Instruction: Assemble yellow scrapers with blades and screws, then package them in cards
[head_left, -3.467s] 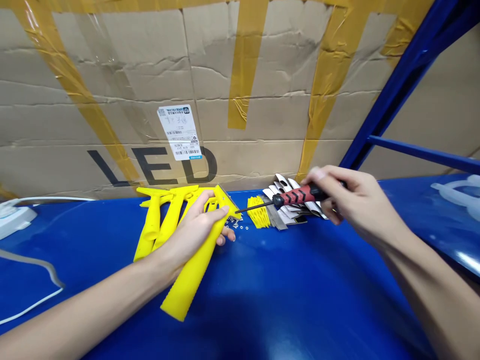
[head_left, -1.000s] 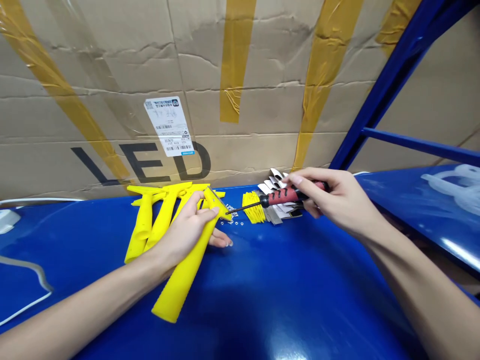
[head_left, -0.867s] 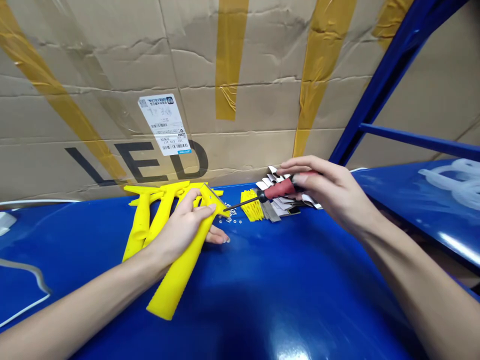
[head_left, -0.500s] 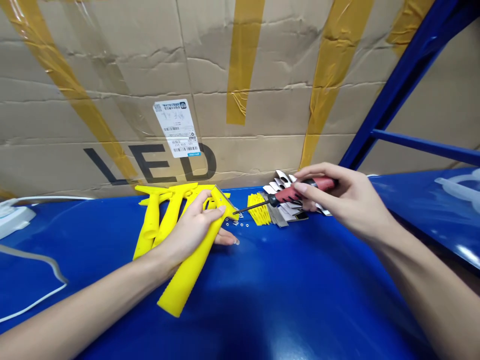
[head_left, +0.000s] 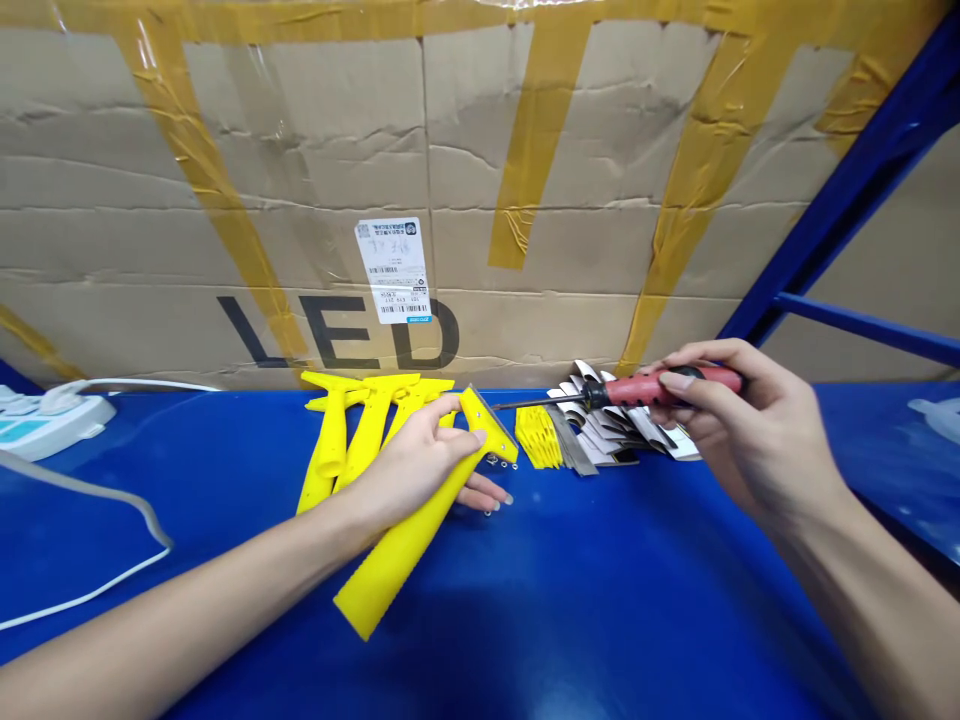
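Observation:
A yellow scraper [head_left: 420, 535] slants across the middle, its wide head up and a metal blade edge along it. My left hand [head_left: 431, 455] is closed around its neck just below the head, with the lower fingertips showing past it. My right hand [head_left: 750, 430] grips a screwdriver [head_left: 630, 390] by its red and black handle. The shaft points left, and its tip is beside the blade edge of the scraper head; whether they touch I cannot tell. Small screws or nuts [head_left: 504, 464] lie on the blue surface behind the scraper head.
Several more yellow scraper handles [head_left: 364, 440] lie left of my left hand. Small yellow pieces [head_left: 536, 435], grey metal strips [head_left: 576, 445] and white-and-black packets [head_left: 611, 430] are piled behind. A large carton [head_left: 465, 130] backs the blue table [head_left: 570, 600]. A power strip [head_left: 56, 415] with cables sits left.
My view has shifted slightly. The screwdriver is now more level, its tip moved from the near corner of the scraper head toward the middle of its blade edge. Both grips stay the same.

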